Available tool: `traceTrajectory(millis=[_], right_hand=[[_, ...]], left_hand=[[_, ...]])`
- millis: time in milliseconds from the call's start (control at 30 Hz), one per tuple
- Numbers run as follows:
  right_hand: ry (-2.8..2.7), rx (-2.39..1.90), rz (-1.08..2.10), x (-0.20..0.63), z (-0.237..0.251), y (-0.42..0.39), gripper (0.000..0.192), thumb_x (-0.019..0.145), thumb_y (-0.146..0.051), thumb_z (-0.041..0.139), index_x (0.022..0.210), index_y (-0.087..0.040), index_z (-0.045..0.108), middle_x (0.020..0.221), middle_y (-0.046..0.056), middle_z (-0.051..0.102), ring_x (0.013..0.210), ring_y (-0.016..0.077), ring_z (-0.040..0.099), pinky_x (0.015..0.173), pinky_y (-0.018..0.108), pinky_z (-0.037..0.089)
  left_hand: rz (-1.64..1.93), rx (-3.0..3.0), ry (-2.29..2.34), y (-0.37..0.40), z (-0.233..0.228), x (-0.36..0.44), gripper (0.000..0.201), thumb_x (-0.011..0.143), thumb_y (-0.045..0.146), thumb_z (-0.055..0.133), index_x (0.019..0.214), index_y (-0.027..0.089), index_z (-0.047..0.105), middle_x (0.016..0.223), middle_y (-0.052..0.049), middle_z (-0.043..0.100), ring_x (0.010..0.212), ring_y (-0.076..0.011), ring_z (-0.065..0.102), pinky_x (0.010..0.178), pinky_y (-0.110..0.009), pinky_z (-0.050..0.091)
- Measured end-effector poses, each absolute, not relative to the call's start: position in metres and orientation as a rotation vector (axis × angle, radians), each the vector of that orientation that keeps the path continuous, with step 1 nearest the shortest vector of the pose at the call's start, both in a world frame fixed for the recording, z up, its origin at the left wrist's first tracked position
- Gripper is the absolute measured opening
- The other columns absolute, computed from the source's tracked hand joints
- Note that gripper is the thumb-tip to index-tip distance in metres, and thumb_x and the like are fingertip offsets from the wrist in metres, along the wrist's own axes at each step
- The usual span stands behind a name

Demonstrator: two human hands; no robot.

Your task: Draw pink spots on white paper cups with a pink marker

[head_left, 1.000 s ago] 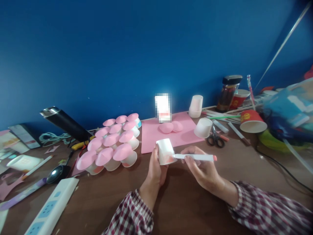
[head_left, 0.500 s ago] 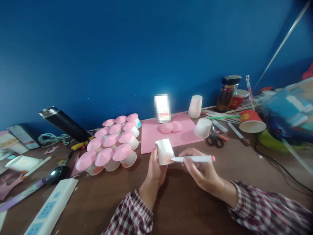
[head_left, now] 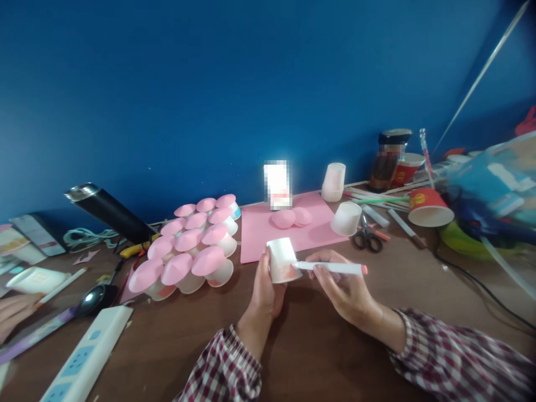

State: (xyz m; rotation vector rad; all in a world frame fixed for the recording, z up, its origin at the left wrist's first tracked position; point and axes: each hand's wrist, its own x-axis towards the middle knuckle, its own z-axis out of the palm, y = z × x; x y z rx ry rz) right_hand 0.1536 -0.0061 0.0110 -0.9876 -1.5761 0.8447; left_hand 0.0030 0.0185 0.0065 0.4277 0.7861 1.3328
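Two hands work above the brown tabletop (head_left: 310, 346): the left hand (head_left: 264, 290) clamps the small white paper cup (head_left: 283, 259), while at its 3 o'clock the right hand (head_left: 341, 287) pinches a white pink-capped marker (head_left: 333, 268), tip touching the cup's side. Steadying the cup would likely keep strokes even.

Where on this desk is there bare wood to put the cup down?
Bare wood lies between the sleeves and the power strip, and right of the right hand up to the black cable. It is crowded behind: pink-topped cups, pink sheet, scissors, red cup. The left hand holds the white cup.
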Motion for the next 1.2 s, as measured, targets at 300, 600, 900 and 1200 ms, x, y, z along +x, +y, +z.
traceTrajectory(millis=[300,600,900,1200], right_hand=[[-1.562,-0.97,0.834,0.1521,0.0138,-0.0055,0.012,0.094,-0.024,0.051,0.092,-0.019,0.062,0.073,0.0,0.058,0.06,0.0105,0.052,0.054,0.02,0.043],[-1.548,-0.933,0.993,0.1514,0.0109,-0.0079,0.011,0.095,-0.027,0.052,0.094,-0.02,0.06,0.068,-0.003,0.054,0.051,0.0079,0.04,0.047,0.019,0.035],[-1.565,-0.924,0.951,0.1524,0.0141,-0.0066,0.011,0.094,-0.025,0.052,0.092,-0.019,0.061,0.069,-0.002,0.056,0.054,0.009,0.045,0.05,0.019,0.039],[-1.557,-0.945,0.92,0.1512,0.0147,-0.0057,0.011,0.094,-0.025,0.052,0.091,-0.019,0.061,0.069,-0.002,0.056,0.054,0.0093,0.046,0.05,0.019,0.04]], left_hand=[[1.326,0.425,0.787,0.018,0.0049,0.0021,0.038,0.084,0.051,0.058,0.088,0.014,0.062,0.077,-0.005,0.064,0.072,-0.0173,0.06,0.07,-0.03,0.048],[1.317,0.445,0.832,0.0173,0.0063,0.0028,0.038,0.086,0.051,0.054,0.089,0.014,0.062,0.078,-0.005,0.064,0.073,-0.0183,0.06,0.071,-0.031,0.048],[1.325,0.414,0.817,0.0176,0.0058,0.0029,0.036,0.087,0.05,0.053,0.087,0.014,0.061,0.076,-0.005,0.063,0.071,-0.0173,0.059,0.067,-0.029,0.047],[1.325,0.401,0.82,0.0184,0.0055,0.0022,0.036,0.09,0.048,0.049,0.09,0.014,0.062,0.077,-0.006,0.065,0.072,-0.0181,0.061,0.067,-0.03,0.049]])
